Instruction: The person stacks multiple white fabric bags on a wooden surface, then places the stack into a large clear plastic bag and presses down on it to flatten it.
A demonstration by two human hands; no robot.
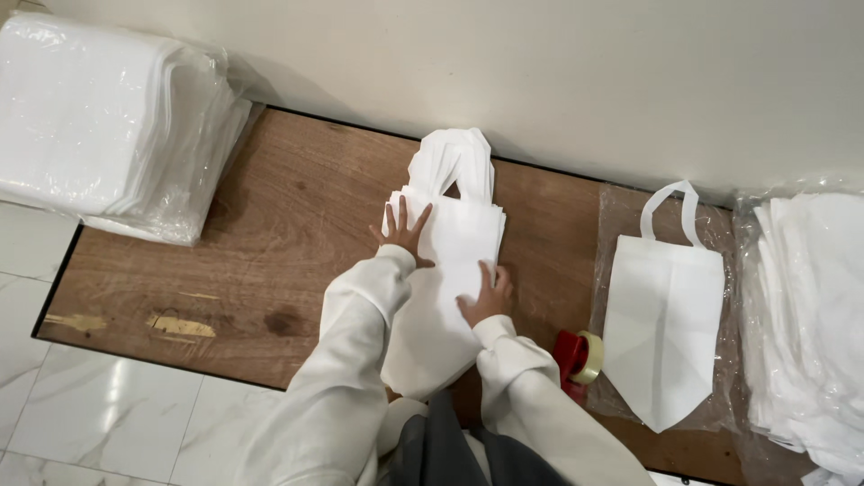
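Note:
A stack of white fabric bags with handles (pixel 454 229) lies on the brown wooden board (pixel 270 243), handles pointing toward the wall. My left hand (pixel 402 230) rests flat on the stack's left side with fingers spread. On the stack's lower right part, my right hand (pixel 486 295) presses down with fingers together. Both arms wear white sleeves. Neither hand grips anything.
A plastic-wrapped pile of white bags (pixel 99 117) sits at the far left. One white bag (pixel 661 333) lies on clear plastic at the right, beside a red tape dispenser (pixel 576 360). Another heap of white bags (pixel 810 324) fills the right edge. Marble floor tiles (pixel 108 414) border the board.

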